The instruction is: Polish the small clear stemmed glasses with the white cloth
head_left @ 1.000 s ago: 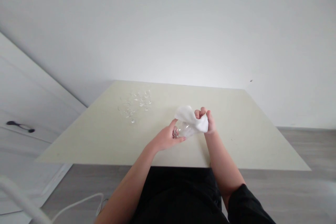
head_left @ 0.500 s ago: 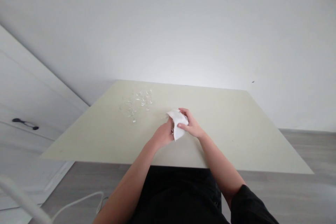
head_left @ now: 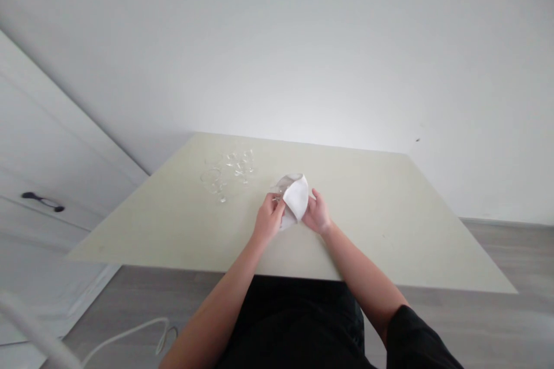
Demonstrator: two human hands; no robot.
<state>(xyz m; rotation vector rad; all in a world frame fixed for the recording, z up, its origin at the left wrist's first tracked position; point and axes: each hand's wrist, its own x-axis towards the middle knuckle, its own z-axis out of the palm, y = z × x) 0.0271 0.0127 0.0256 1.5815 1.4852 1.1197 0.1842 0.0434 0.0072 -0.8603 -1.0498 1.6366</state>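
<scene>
My left hand (head_left: 268,220) and my right hand (head_left: 318,215) meet above the middle of a cream table (head_left: 389,230). Between them sits a clear glass (head_left: 280,186), mostly covered by a white cloth (head_left: 296,198). The left fingers pinch the glass at its left side. The right hand cups the cloth-wrapped side, fingers curled round it. Only the glass's rim shows above the cloth.
Several more clear glasses (head_left: 225,172) stand in a cluster at the table's far left. A white cabinet with a black handle (head_left: 42,201) lies to the left. A white cable (head_left: 130,331) runs over the grey floor at bottom left. A plain wall rises behind.
My right hand came down from a raised fist onto the glass, and the cloth went from bunched above to wrapped round the glass. Both hands shifted slightly away from me.
</scene>
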